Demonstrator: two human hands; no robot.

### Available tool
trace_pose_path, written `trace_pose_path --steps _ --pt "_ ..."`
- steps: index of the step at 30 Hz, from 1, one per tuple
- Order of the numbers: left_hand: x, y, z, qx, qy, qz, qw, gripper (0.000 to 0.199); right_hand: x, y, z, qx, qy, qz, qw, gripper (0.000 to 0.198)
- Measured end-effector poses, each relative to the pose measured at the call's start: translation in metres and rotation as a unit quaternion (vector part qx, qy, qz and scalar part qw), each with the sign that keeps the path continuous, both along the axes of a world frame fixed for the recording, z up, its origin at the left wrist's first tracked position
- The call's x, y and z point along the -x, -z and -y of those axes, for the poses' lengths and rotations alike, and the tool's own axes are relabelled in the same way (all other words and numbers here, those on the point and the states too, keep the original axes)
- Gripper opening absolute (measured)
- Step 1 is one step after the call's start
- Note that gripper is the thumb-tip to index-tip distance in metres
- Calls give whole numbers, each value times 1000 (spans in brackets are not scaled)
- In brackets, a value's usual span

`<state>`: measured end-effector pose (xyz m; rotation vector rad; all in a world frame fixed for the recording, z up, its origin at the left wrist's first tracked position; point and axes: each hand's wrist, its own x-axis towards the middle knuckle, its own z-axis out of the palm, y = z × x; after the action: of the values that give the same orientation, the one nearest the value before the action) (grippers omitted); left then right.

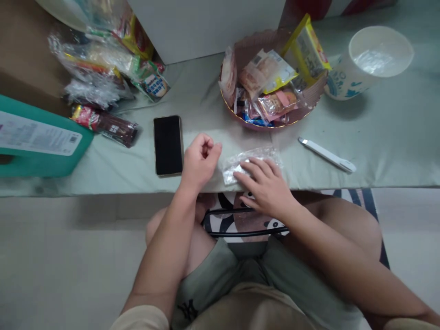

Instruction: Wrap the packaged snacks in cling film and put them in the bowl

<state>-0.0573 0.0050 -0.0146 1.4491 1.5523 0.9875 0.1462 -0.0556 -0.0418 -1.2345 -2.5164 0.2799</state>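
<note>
My left hand (pixel 202 161) is loosely curled above the front of the table, between a black phone (pixel 168 145) and a crumpled clear plastic wrapper (pixel 230 170). Nothing shows in its fingers. Fingers apart, my right hand (pixel 264 184) lies over the wrapper and covers its right front part. The wrapper's far edge sticks out past the fingertips. Farther right, a white utility knife (pixel 326 155) lies slantwise on the cloth. Behind the wrapper stands a pink scalloped bowl (pixel 237 117) holding several packaged snacks (pixel 270 75).
A whitish tub (pixel 343 82) with clear plastic inside stands at the back right. To the left are a heap of snack packets (pixel 103 68), a dark brown packaged bar (pixel 117 128) and a green box (pixel 41 137). A white panel (pixel 206 27) rises behind the table.
</note>
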Motion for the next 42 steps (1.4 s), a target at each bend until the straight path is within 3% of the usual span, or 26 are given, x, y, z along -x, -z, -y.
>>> trace_pose_path --steps 2,5,9,12,14,17,22,25,29,34,36,38,40,42 --pt "4 0 -1 -21 -5 71 997 29 -1 0 6 -19 -24 -16 999 27" --pt "4 -1 1 -37 30 105 993 29 -5 0 9 -2 -64 -76 995 21" --pt "1 -5 10 -87 195 23 977 16 -11 -3 2 80 -77 -186 976 24" --pt "0 -5 17 -148 333 7 931 42 -15 -7 -4 133 -29 -294 946 21" --pt "-1 -3 21 -159 361 -14 919 62 -16 -10 -5 167 1 -352 921 15" --pt "-2 -1 24 -151 353 -92 919 51 -17 -13 -5 196 9 -378 905 10" --pt "-5 0 26 -117 338 -228 906 16 -18 -10 -4 153 -30 -323 934 11" --pt "-8 -2 28 -101 321 -260 905 16 -20 -6 -4 108 -14 -300 948 9" --pt "-13 -3 29 -80 281 -241 925 12 -20 -3 -7 42 92 -232 968 7" --pt "-23 5 26 -68 188 -162 966 19 -18 4 -16 -2 209 -183 960 13" --pt "-26 9 25 -50 148 -147 977 19 -18 7 -19 -8 239 -163 957 27" --pt "-28 12 25 -52 125 -173 976 33 -17 7 -20 -40 261 -148 953 37" --pt "-30 15 26 -79 120 -213 966 39 -16 4 -18 -110 247 -146 952 36" --pt "-30 17 26 -91 123 -235 960 36 -14 0 -14 -150 170 -137 964 31"
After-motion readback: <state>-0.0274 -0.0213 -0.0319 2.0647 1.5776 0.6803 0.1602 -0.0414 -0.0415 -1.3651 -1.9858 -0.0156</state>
